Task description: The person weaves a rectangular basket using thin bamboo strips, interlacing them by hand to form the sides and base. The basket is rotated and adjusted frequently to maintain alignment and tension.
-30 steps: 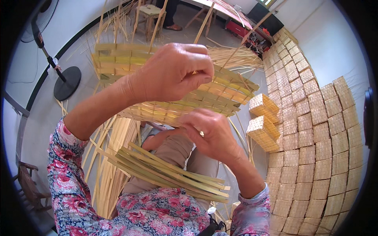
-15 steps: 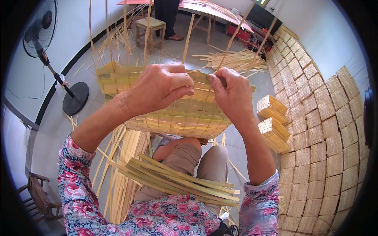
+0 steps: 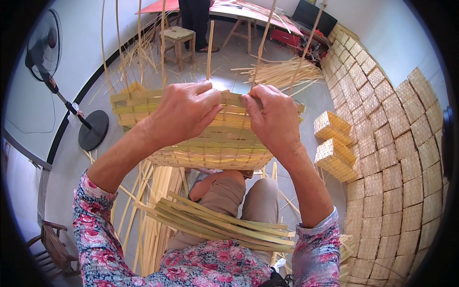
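basket [image 3: 205,155] sits in front of the person, just past the knees, with one long side facing them. i can't tell what it rests on. that side is woven from low down up to the top edge, in yellow and green rows. tall thin strips [image 3: 210,52] poke up bare past the edge, so the top looks not done yet. more flat green strips [image 3: 220,222] lie across the lap, not woven in.

the left hand [image 3: 184,110] is bent at the wrist, back of the hand up, with its fingers curled in at the top edge. it looks closed on the edge, but i can't tell which strip is inside. the right hand [image 3: 273,112] is just beside it, not touching. its thumb and finger make a narrow pinch on the same edge, next to a tall strip. both arms reach up and lean in toward each other.

two small woven boxes [image 3: 333,129] sit off to the right.
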The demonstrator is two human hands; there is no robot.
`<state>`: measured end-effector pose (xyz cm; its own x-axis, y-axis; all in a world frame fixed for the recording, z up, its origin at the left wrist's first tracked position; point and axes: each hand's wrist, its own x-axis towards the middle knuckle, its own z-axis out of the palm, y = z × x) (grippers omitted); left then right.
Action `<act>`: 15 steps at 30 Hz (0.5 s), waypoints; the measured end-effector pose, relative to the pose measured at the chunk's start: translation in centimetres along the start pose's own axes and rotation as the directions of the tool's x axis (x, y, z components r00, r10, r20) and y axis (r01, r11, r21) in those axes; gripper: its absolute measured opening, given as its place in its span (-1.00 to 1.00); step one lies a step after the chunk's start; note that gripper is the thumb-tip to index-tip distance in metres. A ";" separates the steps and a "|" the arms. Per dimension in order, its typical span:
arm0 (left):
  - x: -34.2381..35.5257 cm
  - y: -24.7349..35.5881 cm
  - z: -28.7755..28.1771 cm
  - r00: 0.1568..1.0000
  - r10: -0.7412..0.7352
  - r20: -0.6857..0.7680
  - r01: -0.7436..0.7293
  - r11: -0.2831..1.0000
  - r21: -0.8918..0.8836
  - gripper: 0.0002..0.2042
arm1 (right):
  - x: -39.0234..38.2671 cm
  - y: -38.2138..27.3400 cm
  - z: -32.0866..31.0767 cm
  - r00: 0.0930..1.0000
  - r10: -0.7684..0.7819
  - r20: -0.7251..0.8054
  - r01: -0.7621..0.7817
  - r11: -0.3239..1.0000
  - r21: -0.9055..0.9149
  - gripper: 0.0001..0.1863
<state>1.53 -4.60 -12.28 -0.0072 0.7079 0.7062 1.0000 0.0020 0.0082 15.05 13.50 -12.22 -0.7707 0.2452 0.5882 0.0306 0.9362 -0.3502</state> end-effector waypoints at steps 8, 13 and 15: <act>0.2 0.0 -0.8 0.998 0.012 0.068 -0.015 0.999 0.044 -0.83 | -0.1 -0.1 0.0 1.000 0.003 0.021 -0.003 1.000 -0.006 -0.74; 0.4 0.3 -1.1 0.990 0.041 0.137 -0.057 0.991 0.117 -0.82 | -0.4 -0.3 0.0 1.000 -0.003 0.028 0.003 1.000 0.005 -0.74; 0.5 0.2 -1.3 0.983 0.064 0.174 -0.086 0.989 0.121 -0.82 | -0.5 -0.3 0.1 1.000 -0.012 0.023 0.012 1.000 0.010 -0.74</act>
<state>1.75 -5.16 -10.94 0.0578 0.8190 0.5709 0.9901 0.0264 -0.1380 15.37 13.11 -12.50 -0.7855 0.2281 0.5752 0.0150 0.9363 -0.3509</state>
